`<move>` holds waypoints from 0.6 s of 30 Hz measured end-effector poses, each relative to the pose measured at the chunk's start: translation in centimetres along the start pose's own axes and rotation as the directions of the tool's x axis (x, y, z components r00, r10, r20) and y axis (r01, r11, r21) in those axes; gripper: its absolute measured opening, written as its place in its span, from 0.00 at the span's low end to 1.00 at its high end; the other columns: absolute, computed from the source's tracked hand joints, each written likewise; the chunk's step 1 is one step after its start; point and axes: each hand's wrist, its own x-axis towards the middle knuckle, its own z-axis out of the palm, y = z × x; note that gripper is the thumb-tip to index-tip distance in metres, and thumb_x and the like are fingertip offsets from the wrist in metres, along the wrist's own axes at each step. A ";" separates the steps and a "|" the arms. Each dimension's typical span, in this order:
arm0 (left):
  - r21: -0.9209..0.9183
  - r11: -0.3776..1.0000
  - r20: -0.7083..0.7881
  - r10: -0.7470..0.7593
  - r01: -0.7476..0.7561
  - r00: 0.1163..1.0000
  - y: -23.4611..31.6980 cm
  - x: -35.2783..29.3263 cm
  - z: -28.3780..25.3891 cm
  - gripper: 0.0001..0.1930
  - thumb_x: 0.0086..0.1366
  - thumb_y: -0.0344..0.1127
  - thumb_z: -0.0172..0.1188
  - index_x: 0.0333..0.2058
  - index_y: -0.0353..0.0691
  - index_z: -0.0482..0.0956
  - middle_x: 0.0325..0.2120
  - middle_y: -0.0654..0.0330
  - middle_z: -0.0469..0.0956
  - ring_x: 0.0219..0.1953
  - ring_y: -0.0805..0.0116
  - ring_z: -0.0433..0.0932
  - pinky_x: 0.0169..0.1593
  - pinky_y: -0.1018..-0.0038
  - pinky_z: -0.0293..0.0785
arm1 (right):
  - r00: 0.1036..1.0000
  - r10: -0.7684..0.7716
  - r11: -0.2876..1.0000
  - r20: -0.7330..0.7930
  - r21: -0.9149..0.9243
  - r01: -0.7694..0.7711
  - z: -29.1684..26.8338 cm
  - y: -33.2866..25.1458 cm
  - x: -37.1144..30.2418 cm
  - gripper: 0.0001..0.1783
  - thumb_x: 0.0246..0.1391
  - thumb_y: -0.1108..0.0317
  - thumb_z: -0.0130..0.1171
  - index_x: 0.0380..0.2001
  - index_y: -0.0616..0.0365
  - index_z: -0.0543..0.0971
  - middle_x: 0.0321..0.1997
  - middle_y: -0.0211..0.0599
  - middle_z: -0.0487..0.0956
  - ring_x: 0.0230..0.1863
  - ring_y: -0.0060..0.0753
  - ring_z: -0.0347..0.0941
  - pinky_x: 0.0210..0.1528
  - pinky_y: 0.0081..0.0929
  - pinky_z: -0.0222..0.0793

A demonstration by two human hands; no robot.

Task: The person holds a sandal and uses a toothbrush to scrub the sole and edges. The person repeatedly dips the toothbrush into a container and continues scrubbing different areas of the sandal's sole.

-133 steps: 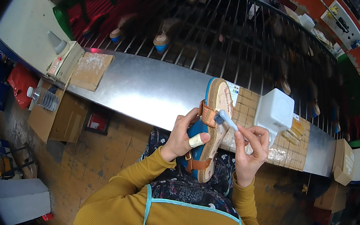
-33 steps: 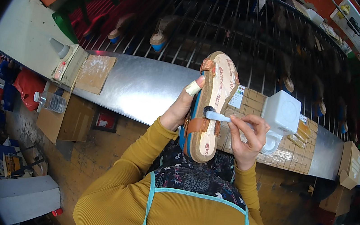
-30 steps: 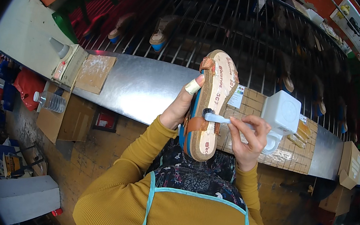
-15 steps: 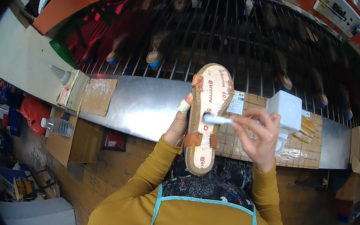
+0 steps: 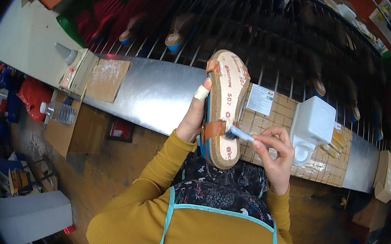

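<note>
My left hand (image 5: 195, 114) grips a sandal (image 5: 228, 96) by its left side, with tape around the thumb. The sandal's underside faces me: a pale insole board with red print, a cork-coloured edge, and brown leather strap ends (image 5: 214, 130) folded over it. Blue shows along its left side. Between thumb and fingers of my right hand (image 5: 275, 154) is a small brush (image 5: 243, 134) with a pale handle and dark tip. That tip touches the sandal by the lower strap, at the right edge of the sole.
A white plastic dispenser (image 5: 313, 122) stands on the cardboard sheet (image 5: 273, 132) to the right, beside yellowish strips (image 5: 336, 143). Beyond the metal bench (image 5: 154, 94) lies a rack of bars (image 5: 202, 34) carrying several shoes. A clear bottle (image 5: 61, 112) and cardboard box (image 5: 88, 130) are at left.
The brush has moved from the middle of the sole down to the lower strap. The sandal has tilted, showing more of its blue side, and the whole view has shifted slightly.
</note>
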 end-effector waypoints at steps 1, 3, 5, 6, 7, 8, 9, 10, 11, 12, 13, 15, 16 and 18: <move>0.014 1.000 0.005 0.018 -0.018 1.000 0.1 0.2 -0.1 0.40 0.66 0.66 0.44 0.61 0.33 0.63 0.52 0.50 0.74 0.52 0.66 0.76 0.53 0.72 0.75 | 1.000 0.008 1.000 -0.003 -0.002 -0.008 0.0 0.0 -0.4 0.08 0.47 0.76 0.68 0.33 0.58 0.86 0.36 0.33 0.76 0.27 0.16 0.67 0.26 0.14 0.63; 0.034 0.998 -0.015 0.051 -0.051 0.999 -0.2 0.5 -0.5 0.39 0.66 0.65 0.46 0.59 0.32 0.64 0.50 0.50 0.74 0.50 0.67 0.76 0.52 0.73 0.75 | 1.000 0.025 1.000 -0.011 -0.008 -0.025 0.3 -0.1 -1.2 0.08 0.47 0.75 0.68 0.33 0.59 0.86 0.36 0.34 0.76 0.28 0.17 0.68 0.27 0.15 0.64; 0.049 0.996 -0.021 0.071 -0.070 0.997 -0.5 0.8 -1.1 0.38 0.67 0.64 0.46 0.58 0.31 0.65 0.49 0.50 0.75 0.49 0.68 0.77 0.52 0.73 0.75 | 0.999 0.025 1.000 -0.043 0.013 -0.025 0.8 -0.1 -1.4 0.08 0.49 0.76 0.67 0.34 0.59 0.86 0.37 0.34 0.75 0.28 0.17 0.69 0.28 0.16 0.65; 0.075 0.995 -0.017 0.062 -0.060 0.998 -0.8 0.9 -1.5 0.38 0.66 0.66 0.46 0.60 0.37 0.65 0.50 0.53 0.75 0.49 0.68 0.77 0.52 0.72 0.75 | 0.998 0.028 1.000 -0.054 0.009 -0.027 0.9 -0.1 -1.5 0.08 0.49 0.76 0.67 0.35 0.59 0.86 0.37 0.34 0.75 0.28 0.17 0.69 0.28 0.16 0.65; 0.085 0.994 -0.015 0.069 -0.067 0.998 -0.9 1.0 -1.7 0.38 0.66 0.66 0.46 0.60 0.37 0.65 0.50 0.53 0.75 0.48 0.68 0.77 0.51 0.72 0.76 | 0.997 0.028 1.000 -0.071 0.003 -0.028 1.1 -0.1 -1.4 0.08 0.49 0.76 0.67 0.35 0.59 0.86 0.37 0.34 0.75 0.28 0.18 0.69 0.28 0.16 0.65; 0.095 0.993 -0.013 0.076 -0.074 0.997 -1.0 1.1 -1.8 0.38 0.66 0.66 0.46 0.59 0.37 0.65 0.49 0.53 0.75 0.48 0.68 0.78 0.51 0.72 0.76 | 0.996 0.007 1.000 -0.085 -0.019 -0.009 1.2 0.2 -1.4 0.08 0.50 0.76 0.67 0.35 0.59 0.86 0.38 0.34 0.75 0.27 0.18 0.69 0.28 0.16 0.65; 0.105 0.991 -0.012 0.083 -0.081 0.996 -1.1 1.1 -1.9 0.38 0.66 0.66 0.46 0.59 0.36 0.66 0.49 0.53 0.76 0.47 0.68 0.78 0.50 0.72 0.76 | 0.995 -0.014 0.999 -0.098 -0.040 0.010 1.4 0.5 -1.4 0.08 0.50 0.76 0.66 0.36 0.60 0.86 0.38 0.34 0.75 0.27 0.18 0.69 0.27 0.16 0.65; 0.113 0.990 -0.018 0.087 -0.085 0.996 -1.2 1.2 -1.8 0.38 0.66 0.66 0.47 0.59 0.36 0.66 0.49 0.53 0.76 0.46 0.68 0.78 0.50 0.72 0.77 | 0.993 -0.037 0.998 -0.112 -0.063 0.030 1.6 0.7 -1.4 0.08 0.50 0.76 0.66 0.36 0.60 0.86 0.38 0.34 0.74 0.27 0.18 0.69 0.27 0.15 0.66; 0.120 0.989 -0.024 0.092 -0.089 0.995 -1.2 1.2 -1.8 0.38 0.66 0.66 0.47 0.59 0.36 0.66 0.49 0.52 0.76 0.46 0.68 0.78 0.49 0.72 0.77 | 0.992 -0.021 0.997 -0.123 -0.070 0.013 1.7 0.6 -1.3 0.09 0.50 0.76 0.66 0.36 0.60 0.86 0.38 0.34 0.75 0.26 0.18 0.69 0.29 0.16 0.65; 0.128 0.987 -0.030 0.097 -0.092 0.995 -1.2 1.2 -1.8 0.38 0.66 0.65 0.47 0.58 0.35 0.66 0.48 0.52 0.76 0.46 0.68 0.79 0.49 0.72 0.77 | 0.991 -0.005 0.997 -0.135 -0.078 -0.005 1.8 0.4 -1.2 0.09 0.50 0.75 0.67 0.37 0.60 0.86 0.38 0.34 0.75 0.26 0.18 0.69 0.30 0.16 0.64; 0.142 0.985 -0.022 0.100 -0.096 0.995 -1.1 1.2 -1.7 0.38 0.65 0.65 0.47 0.58 0.35 0.66 0.49 0.52 0.76 0.46 0.68 0.79 0.49 0.72 0.77 | 0.989 0.008 0.996 -0.147 -0.086 -0.020 1.9 0.2 -1.1 0.09 0.49 0.75 0.67 0.37 0.59 0.86 0.38 0.33 0.75 0.26 0.18 0.69 0.32 0.17 0.64; 0.170 0.980 -0.005 0.105 -0.102 0.995 -0.8 0.9 -1.4 0.38 0.65 0.65 0.47 0.58 0.35 0.66 0.49 0.53 0.75 0.47 0.68 0.78 0.50 0.72 0.77 | 0.987 -0.016 0.987 -0.158 -0.161 -0.010 2.1 0.3 -1.0 0.09 0.49 0.74 0.68 0.37 0.58 0.86 0.38 0.33 0.75 0.27 0.18 0.70 0.37 0.19 0.61; 0.143 0.982 0.001 0.125 -0.124 0.992 -0.9 0.9 -1.4 0.36 0.66 0.63 0.49 0.56 0.34 0.67 0.47 0.53 0.76 0.46 0.69 0.78 0.49 0.73 0.76 | 0.986 -0.030 0.980 -0.163 -0.197 -0.003 2.1 0.4 -0.9 0.10 0.48 0.73 0.68 0.36 0.57 0.86 0.38 0.32 0.75 0.27 0.18 0.70 0.40 0.20 0.59; 0.090 0.982 0.011 0.165 -0.165 0.986 -1.1 1.0 -1.4 0.31 0.67 0.58 0.52 0.51 0.31 0.70 0.44 0.55 0.77 0.45 0.72 0.77 0.49 0.76 0.74 | 0.977 -0.105 0.958 -0.185 -0.283 0.049 2.2 0.3 -0.4 0.10 0.47 0.72 0.69 0.36 0.54 0.86 0.38 0.32 0.75 0.27 0.19 0.70 0.42 0.22 0.55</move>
